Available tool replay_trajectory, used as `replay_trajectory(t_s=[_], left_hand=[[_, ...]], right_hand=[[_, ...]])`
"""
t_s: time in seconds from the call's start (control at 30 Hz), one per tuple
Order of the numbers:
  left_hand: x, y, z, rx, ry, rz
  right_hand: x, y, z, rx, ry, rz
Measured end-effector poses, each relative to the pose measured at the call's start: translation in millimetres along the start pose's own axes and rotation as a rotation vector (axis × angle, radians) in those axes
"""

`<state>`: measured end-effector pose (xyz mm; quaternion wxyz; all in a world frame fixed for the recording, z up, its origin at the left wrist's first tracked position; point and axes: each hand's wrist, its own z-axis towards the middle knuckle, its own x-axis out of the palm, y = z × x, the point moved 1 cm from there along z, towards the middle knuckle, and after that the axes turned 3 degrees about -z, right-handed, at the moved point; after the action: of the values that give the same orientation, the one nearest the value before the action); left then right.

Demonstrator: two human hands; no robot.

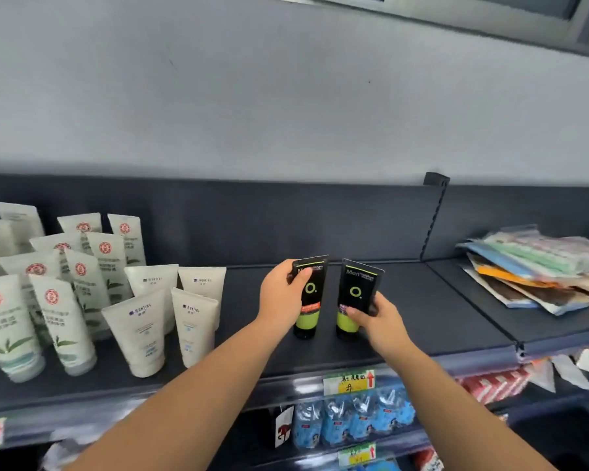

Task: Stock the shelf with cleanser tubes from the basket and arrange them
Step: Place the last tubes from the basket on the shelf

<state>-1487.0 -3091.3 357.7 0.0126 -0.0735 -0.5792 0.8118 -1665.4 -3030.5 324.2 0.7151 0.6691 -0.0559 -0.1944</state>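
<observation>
Two black-and-green cleanser tubes stand cap-down on the dark shelf [422, 321]. My left hand [283, 294] grips the left tube [309, 300] near its top edge. My right hand [378, 317] holds the right tube [356, 297] at its lower right side. The two tubes stand side by side, a small gap between them. The basket is out of view.
Several white cleanser tubes [143, 321] stand in rows on the left of the shelf. A pile of flat packets [538, 270] lies on the neighbouring shelf at right. Below hang blue packs [347, 423] and yellow price tags [349, 382]. A grey wall rises behind the shelf.
</observation>
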Motion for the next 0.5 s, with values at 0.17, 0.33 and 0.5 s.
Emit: replay_trajectory(t_s=[0.17,0.33,0.5], left_hand=[[15.2,5.6,17.9,0.031,-0.061,0.085],[25.6,8.8,40.2,-0.018,-0.129,0.006],[31.5,18.9,52.0,-0.026,-0.116,0.056]], right_hand=[[-11.5,-9.3,31.8,-0.038,0.036,-0.023],[-18.6,-18.4,58.7,-0.032,0.096,-0.026],[-13.8,-24.9,75.6,-0.036,0.099,-0.087]])
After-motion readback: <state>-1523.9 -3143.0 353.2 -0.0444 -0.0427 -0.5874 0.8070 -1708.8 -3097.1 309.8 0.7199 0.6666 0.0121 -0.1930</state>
